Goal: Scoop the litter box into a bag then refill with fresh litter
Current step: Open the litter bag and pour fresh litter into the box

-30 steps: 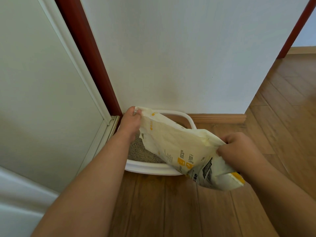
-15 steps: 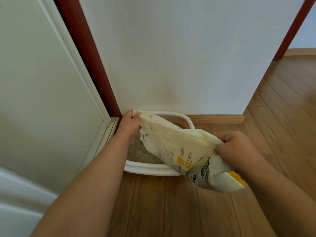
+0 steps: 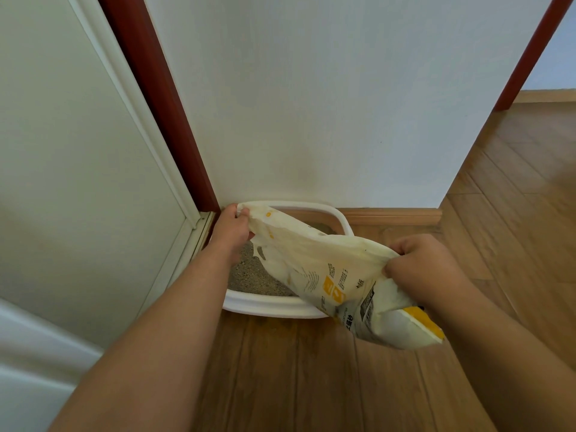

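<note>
Head view: white litter box (image 3: 265,305) sits on the wood floor (image 3: 296,369), its far rim against the white wall (image 3: 311,104), next to the red door frame (image 3: 162,104). Grey litter (image 3: 252,277) shows in the left part of the box. A cream litter bag (image 3: 314,260) with yellow and black print lies tilted across the box, mouth end high at the far left corner, bottom end hanging low past the near right rim. Left hand (image 3: 232,227) is closed, pinching the bag's top edge at the far left corner of the box. Right hand (image 3: 420,266) is fisted tight around bunched bag material near the bottom end, over the floor just right of the box. No litter stream visible; bag mouth hidden behind the bag.

Versus half a second ago: grips same, left hand a little farther back toward the wall corner, bag stretched slightly longer, bottom end barely shifted. Box unmoved.
</note>
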A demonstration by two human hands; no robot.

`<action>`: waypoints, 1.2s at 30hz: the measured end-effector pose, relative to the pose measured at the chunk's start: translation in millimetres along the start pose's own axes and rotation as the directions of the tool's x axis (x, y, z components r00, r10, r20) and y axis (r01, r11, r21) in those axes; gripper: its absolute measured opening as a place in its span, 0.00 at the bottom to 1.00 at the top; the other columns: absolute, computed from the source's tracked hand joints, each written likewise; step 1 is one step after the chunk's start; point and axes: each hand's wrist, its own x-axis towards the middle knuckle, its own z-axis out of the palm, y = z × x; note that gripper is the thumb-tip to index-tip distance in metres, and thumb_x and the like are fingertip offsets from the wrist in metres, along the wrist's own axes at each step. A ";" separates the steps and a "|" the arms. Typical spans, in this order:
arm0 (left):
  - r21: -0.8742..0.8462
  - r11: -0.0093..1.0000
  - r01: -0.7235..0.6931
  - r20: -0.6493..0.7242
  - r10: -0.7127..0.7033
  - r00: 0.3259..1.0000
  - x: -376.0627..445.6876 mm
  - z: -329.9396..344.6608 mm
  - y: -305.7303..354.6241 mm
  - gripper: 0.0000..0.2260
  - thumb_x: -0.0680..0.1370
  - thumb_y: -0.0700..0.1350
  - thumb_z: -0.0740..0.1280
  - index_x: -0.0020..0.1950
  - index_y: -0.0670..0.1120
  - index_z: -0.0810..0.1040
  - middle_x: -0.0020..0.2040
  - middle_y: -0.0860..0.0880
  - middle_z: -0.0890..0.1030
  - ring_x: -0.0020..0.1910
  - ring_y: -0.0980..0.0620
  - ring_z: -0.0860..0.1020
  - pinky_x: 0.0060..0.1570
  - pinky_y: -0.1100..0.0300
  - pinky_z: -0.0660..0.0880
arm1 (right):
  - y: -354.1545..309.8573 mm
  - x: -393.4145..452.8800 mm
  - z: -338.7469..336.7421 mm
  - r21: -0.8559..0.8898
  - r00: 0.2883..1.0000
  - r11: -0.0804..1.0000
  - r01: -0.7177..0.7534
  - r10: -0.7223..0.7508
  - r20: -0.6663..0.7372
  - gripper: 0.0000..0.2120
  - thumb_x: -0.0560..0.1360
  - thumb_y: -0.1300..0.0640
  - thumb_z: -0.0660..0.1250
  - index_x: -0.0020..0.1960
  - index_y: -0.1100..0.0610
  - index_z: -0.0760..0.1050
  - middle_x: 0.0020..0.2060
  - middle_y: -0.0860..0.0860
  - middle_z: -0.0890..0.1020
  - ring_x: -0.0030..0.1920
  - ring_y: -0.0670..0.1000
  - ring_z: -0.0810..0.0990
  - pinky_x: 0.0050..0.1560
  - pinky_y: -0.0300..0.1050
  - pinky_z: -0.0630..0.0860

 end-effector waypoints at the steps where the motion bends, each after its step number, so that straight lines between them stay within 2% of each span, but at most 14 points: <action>1: 0.001 1.000 0.001 -0.005 -0.001 1.000 0.8 -0.6 -1.5 0.07 0.87 0.46 0.59 0.61 0.49 0.76 0.58 0.48 0.79 0.54 0.51 0.80 0.52 0.53 0.82 | -0.4 0.0 -0.1 0.005 1.000 1.000 0.001 -0.001 -0.002 0.13 0.76 0.67 0.66 0.56 0.56 0.84 0.39 0.52 0.83 0.37 0.51 0.81 0.34 0.43 0.77; 4: 0.004 1.000 0.009 -0.008 -0.009 1.000 1.5 -1.5 -3.9 0.07 0.87 0.46 0.59 0.61 0.49 0.75 0.60 0.48 0.78 0.53 0.52 0.79 0.54 0.52 0.82 | -1.8 -1.2 -0.3 0.014 1.000 1.000 0.003 -0.003 -0.008 0.13 0.76 0.67 0.66 0.54 0.55 0.85 0.39 0.52 0.83 0.38 0.51 0.82 0.37 0.46 0.81; 8: -0.016 1.000 0.003 -0.016 -0.003 1.000 0.9 -1.1 -4.6 0.07 0.87 0.45 0.59 0.62 0.48 0.75 0.59 0.48 0.78 0.52 0.54 0.79 0.50 0.55 0.81 | -3.0 -2.7 0.5 0.025 1.000 1.000 0.010 -0.010 -0.010 0.14 0.76 0.68 0.66 0.55 0.55 0.84 0.41 0.52 0.84 0.40 0.52 0.83 0.43 0.51 0.84; 18: 0.027 1.000 0.001 -0.021 0.000 1.000 0.8 -5.1 -6.6 0.11 0.87 0.46 0.58 0.66 0.47 0.75 0.62 0.47 0.78 0.57 0.49 0.79 0.58 0.49 0.82 | -3.6 -3.1 1.9 0.041 1.000 0.999 0.008 -0.008 -0.016 0.15 0.76 0.68 0.65 0.54 0.54 0.85 0.41 0.51 0.84 0.40 0.52 0.84 0.42 0.53 0.85; 27: 0.033 0.999 0.017 -0.017 -0.016 1.000 2.8 -6.8 -11.9 0.13 0.87 0.46 0.58 0.70 0.45 0.74 0.62 0.47 0.77 0.53 0.53 0.78 0.50 0.56 0.81 | -6.6 -2.8 4.6 0.048 1.000 0.999 0.010 -0.010 -0.013 0.16 0.76 0.68 0.66 0.56 0.52 0.84 0.41 0.50 0.84 0.41 0.51 0.83 0.45 0.55 0.85; 32: 0.024 0.999 0.034 -0.028 -0.033 0.999 3.9 -7.4 -14.2 0.11 0.87 0.46 0.58 0.68 0.48 0.74 0.62 0.47 0.77 0.54 0.52 0.79 0.57 0.50 0.82 | -10.3 -1.9 5.0 0.047 1.000 0.999 0.016 -0.015 -0.010 0.14 0.77 0.67 0.67 0.56 0.53 0.84 0.43 0.51 0.85 0.41 0.52 0.84 0.46 0.55 0.85; 36: 0.019 0.999 0.040 -0.034 -0.040 0.999 3.3 -7.1 -13.7 0.12 0.87 0.46 0.57 0.69 0.47 0.74 0.63 0.47 0.77 0.56 0.50 0.78 0.55 0.51 0.82 | -11.7 -1.2 5.1 0.060 1.000 0.998 0.019 -0.018 -0.010 0.14 0.77 0.68 0.67 0.56 0.54 0.84 0.44 0.52 0.85 0.41 0.51 0.83 0.46 0.54 0.85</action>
